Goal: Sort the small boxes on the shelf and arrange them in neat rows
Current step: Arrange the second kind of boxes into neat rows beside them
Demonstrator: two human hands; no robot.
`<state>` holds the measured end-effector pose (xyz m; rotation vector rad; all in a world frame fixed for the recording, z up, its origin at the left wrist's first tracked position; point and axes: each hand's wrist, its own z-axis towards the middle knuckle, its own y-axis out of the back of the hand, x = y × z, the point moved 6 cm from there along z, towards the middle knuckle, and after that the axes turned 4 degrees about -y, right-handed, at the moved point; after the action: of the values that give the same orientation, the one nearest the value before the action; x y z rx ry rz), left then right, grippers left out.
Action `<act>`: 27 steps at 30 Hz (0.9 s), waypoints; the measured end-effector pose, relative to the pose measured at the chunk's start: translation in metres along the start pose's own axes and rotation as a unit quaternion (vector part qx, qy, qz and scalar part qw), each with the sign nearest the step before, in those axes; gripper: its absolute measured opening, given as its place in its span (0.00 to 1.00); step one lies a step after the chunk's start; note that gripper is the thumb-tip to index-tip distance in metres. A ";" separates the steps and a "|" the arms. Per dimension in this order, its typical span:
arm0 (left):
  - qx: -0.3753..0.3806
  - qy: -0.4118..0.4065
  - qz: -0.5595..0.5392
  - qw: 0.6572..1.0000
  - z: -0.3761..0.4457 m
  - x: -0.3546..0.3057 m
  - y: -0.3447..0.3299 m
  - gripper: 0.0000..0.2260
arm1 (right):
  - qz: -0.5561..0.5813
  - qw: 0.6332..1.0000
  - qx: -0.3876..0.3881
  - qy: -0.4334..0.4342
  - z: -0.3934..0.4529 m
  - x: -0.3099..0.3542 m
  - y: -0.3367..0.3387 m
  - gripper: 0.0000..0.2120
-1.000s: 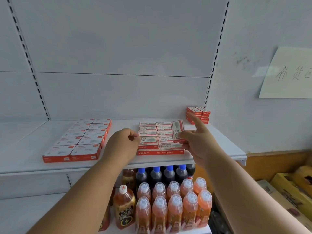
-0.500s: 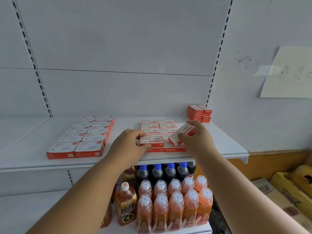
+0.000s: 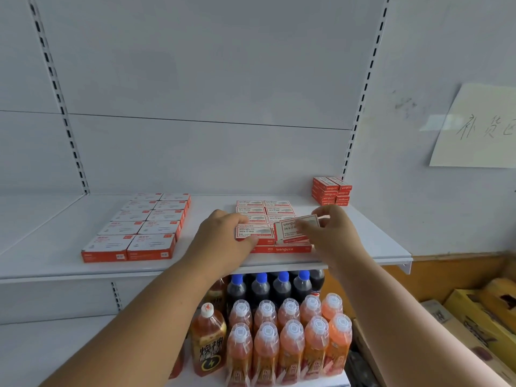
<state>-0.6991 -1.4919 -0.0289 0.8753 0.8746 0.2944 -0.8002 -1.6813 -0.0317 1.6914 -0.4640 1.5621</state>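
Head view: a person is facing a white shelf (image 3: 363,241) and working on the middle group of small boxes.
Right hand (image 3: 332,236): its fingers (image 3: 304,226) are pinching one loose box (image 3: 290,229), which is sitting tilted, printed face toward the camera, over the front right corner of the stack (image 3: 265,216).
Left hand (image 3: 223,241): it is resting on the stack's front left corner, fingers curled over the edge of the nearest box; whether they are gripping it or only pressing cannot be told. The likely purpose is steadying the row while the loose box is going in.
Stack: red-and-white boxes are lying flat in two columns, in at least two layers at the front, near the shelf's front edge.
Left group (image 3: 139,230): flatter boxes are lying in two tidy columns, well apart from the stack.
Back pile (image 3: 331,191): more small boxes are standing stacked in the shelf's far right corner, seemingly awaiting sorting.
Step in hand: judged from the tilt, the loose box is being lowered into the open front right slot.
Risk: a skewed drop could be nudging neighbouring boxes out of line.
Below: bottles (image 3: 287,331) are standing on the lower shelf.
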 end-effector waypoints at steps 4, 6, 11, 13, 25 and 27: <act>-0.062 -0.054 0.028 0.996 0.007 -0.022 0.005 0.17 | 0.156 0.987 0.018 0.025 -0.006 0.008 0.002 0.11; -0.060 -0.047 -0.065 0.995 0.010 -0.033 0.005 0.15 | 0.205 0.977 0.035 0.046 -0.010 0.014 0.000 0.10; -0.066 -0.019 -0.240 0.968 0.010 -0.045 0.007 0.09 | 0.241 0.964 0.075 0.084 -0.016 0.021 -0.007 0.09; -0.066 -0.008 -0.293 0.954 0.007 -0.044 0.004 0.05 | 0.240 0.963 0.089 0.088 -0.018 0.022 -0.008 0.08; 0.008 0.066 -0.458 0.886 0.009 -0.028 -0.008 0.04 | 0.081 0.977 0.148 0.134 -0.024 0.025 -0.016 0.15; 0.006 0.097 -0.468 0.878 0.010 -0.024 -0.007 0.04 | 0.004 0.975 0.143 0.170 -0.023 0.027 -0.013 0.20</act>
<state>-0.7076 -1.5154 -0.0180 0.3516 1.3848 -0.4826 -0.8012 -1.6500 -0.0113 1.5801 -0.0713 1.9502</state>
